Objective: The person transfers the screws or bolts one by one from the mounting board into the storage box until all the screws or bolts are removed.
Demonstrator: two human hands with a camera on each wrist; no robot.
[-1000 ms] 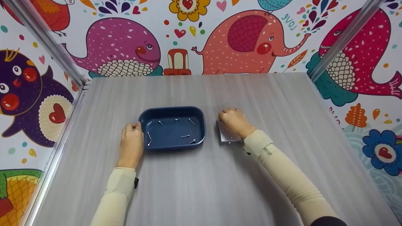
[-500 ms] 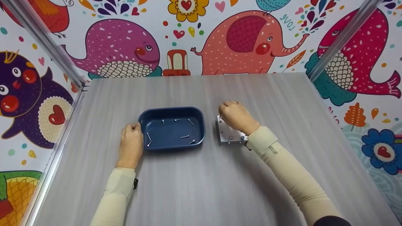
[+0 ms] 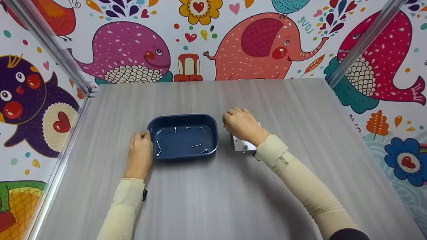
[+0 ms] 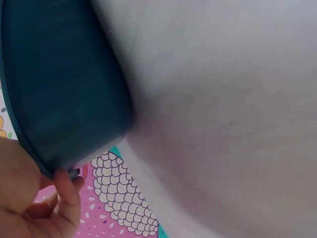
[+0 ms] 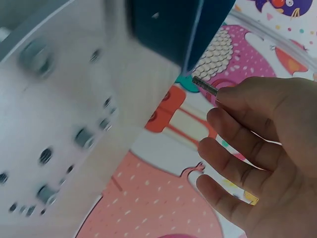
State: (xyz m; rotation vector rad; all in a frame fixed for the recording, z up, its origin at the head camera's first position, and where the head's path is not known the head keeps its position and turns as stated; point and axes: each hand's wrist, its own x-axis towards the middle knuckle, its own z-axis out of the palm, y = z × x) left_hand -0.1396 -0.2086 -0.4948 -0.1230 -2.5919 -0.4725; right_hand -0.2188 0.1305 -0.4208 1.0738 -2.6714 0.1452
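My left hand grips the left end of a dark blue tray, thumb and fingers at its rim. Several small metal screws, one of them near the middle right, lie scattered on the tray's floor. Just right of the tray, my right hand is over the left part of a silver metal block and hides much of its top. In the right wrist view, thumb and index finger pinch a threaded screw, its shank pointing out toward the tray. Bolt heads and holes dot the block's face.
Both things stand on a grey wood-grain table. Walls printed with cartoon animals rise behind and at the sides. A metal frame post stands at the back left, another at the back right.
My right hand has moved away from the block's middle, first toward the back, then left toward the tray. One screw in the tray has rolled slightly right. The left hand stays at the rim.
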